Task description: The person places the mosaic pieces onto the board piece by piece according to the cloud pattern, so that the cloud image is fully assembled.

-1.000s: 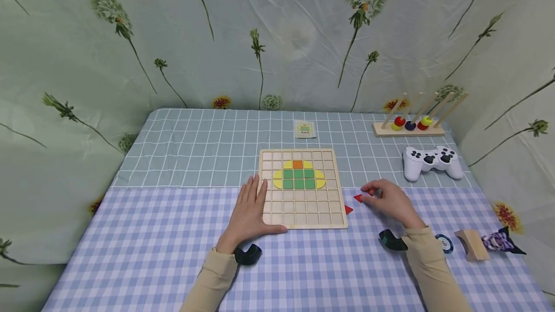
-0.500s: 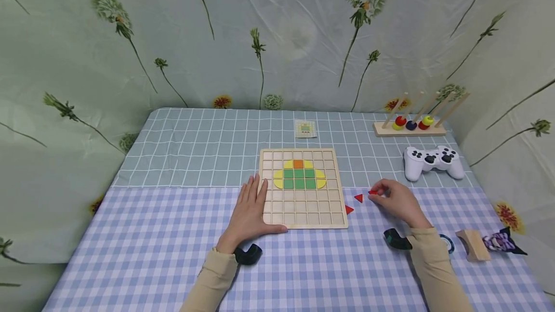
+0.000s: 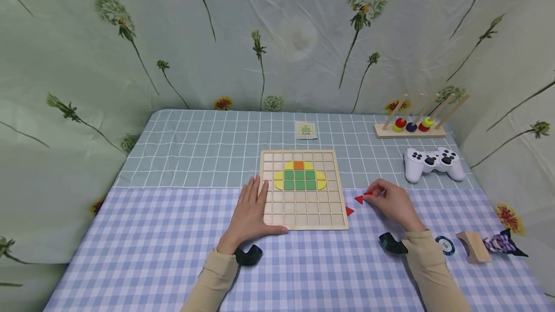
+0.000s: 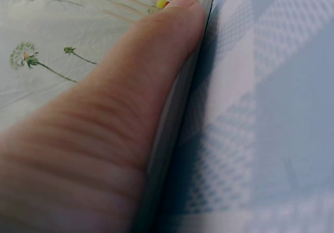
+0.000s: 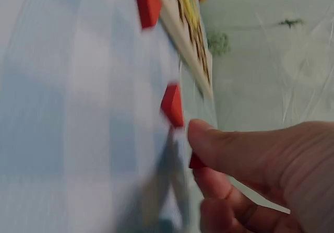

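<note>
Fingers spread, my left hand (image 3: 249, 213) rests along the left edge of a square wooden grid board (image 3: 284, 211), its thumb (image 4: 156, 45) along the front edge. Green square tiles (image 3: 299, 179), an orange square tile (image 3: 298, 165) and yellow rounded tiles (image 3: 321, 180) lie in the grid. Right of the board, my right hand (image 3: 392, 203) pinches a small red tile (image 5: 196, 161) between thumb and fingers, which hide most of it. Just left of these fingertips, a red triangle tile (image 5: 172, 106) lies on the cloth. Another red triangle tile (image 3: 349, 211) lies at the board's right edge.
A small pattern card (image 3: 306, 130) lies behind the board. To the back right stand a peg rack with beads (image 3: 409, 133) and a white game controller (image 3: 433, 162). Beside the right forearm are a round chip (image 3: 445, 245), a wooden arch block (image 3: 474, 247) and a purple figured item (image 3: 503, 243).
My right hand shifted slightly right with the red tile, then came back left toward the red triangle on the cloth. The left hand and the board have stayed in place.
</note>
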`<state>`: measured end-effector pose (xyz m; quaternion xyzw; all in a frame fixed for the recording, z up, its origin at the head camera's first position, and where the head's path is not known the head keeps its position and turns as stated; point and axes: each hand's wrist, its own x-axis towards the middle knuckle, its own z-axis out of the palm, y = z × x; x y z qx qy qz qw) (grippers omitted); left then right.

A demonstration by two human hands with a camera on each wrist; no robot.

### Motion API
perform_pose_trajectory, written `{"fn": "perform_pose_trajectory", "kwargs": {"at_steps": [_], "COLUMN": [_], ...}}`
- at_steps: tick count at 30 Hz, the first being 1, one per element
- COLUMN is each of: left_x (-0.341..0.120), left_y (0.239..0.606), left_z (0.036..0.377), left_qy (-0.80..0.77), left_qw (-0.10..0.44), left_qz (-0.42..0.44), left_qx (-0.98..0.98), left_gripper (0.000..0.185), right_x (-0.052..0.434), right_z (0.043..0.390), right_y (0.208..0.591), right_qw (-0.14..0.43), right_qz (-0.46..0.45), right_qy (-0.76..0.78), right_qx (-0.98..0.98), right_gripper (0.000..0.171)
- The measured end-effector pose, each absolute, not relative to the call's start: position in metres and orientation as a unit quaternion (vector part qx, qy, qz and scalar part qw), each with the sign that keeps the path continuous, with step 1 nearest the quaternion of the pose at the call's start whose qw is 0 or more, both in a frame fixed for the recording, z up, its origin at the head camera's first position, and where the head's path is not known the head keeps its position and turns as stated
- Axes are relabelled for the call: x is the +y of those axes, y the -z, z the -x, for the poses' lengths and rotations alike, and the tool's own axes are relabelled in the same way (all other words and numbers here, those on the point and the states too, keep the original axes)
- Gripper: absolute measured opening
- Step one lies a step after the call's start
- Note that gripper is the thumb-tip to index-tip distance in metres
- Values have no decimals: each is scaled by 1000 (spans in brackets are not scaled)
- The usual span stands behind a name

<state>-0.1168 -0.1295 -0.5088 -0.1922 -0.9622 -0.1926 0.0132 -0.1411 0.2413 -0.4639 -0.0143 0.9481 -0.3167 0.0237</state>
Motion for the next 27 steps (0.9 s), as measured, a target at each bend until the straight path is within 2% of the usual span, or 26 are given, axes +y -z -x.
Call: {"fn": "perform_pose_trajectory", "kwargs": {"at_steps": [5,15,27], "left_x": [-130,-130,-130], "left_y": [510,509,508], "left_z": [117,116,117], "left_qy": [194,190,193], "left_qw": [18,-1,11], "left_qz": [192,186,193], "left_qx": [-962,-964,-962], "left_gripper": [130,130,129], "right_x": [214,148,91], "right_z": [147,159,164], "right_y": [461,460,466], "right_qw": [2,20,49], "right_qz": [38,127,188], "right_qy": [333,380,388], "right_qx": [942,916,901], "right_gripper": [22,21,12]}}
